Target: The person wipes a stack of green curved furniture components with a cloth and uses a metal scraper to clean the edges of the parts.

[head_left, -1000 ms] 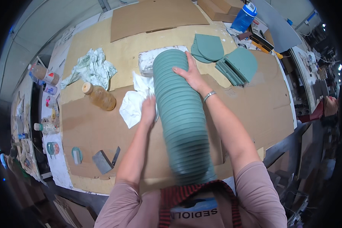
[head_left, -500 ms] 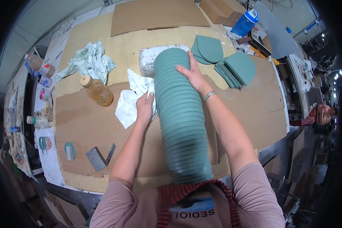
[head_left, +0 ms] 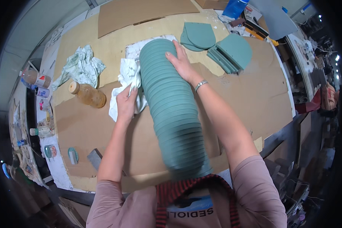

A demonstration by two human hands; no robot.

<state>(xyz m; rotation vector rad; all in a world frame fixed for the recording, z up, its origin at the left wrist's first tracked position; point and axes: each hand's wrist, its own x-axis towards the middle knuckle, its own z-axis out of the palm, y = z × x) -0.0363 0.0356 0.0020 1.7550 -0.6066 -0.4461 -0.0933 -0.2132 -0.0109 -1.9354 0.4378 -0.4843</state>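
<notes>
A long stack of green round-ended panels [head_left: 171,98] runs from a white wrapped block on the table toward my chest. My right hand [head_left: 181,64] grips its far right side, fingers over the edge and thumb lying along the top. On the opposite side my left hand [head_left: 126,102] is closed on a crumpled white cloth [head_left: 130,72], which touches the stack's left flank. The stack covers most of the white block [head_left: 133,50]. Further right, a few loose green panels [head_left: 198,36] and a small pile of similar panels [head_left: 233,53] lie on the table.
Cardboard [head_left: 254,102] covers much of the table [head_left: 74,38]. To the left are a stained rag [head_left: 81,66], a bottle of amber liquid [head_left: 88,95] lying tilted, a grey block [head_left: 95,157] and a round green lid-like piece [head_left: 73,155]. A blue jug [head_left: 235,8] stands at the back right.
My view has shifted, so the table's things sit a little differently. My left hand and the cloth have moved slightly along the stack's left side; my right hand keeps its hold.
</notes>
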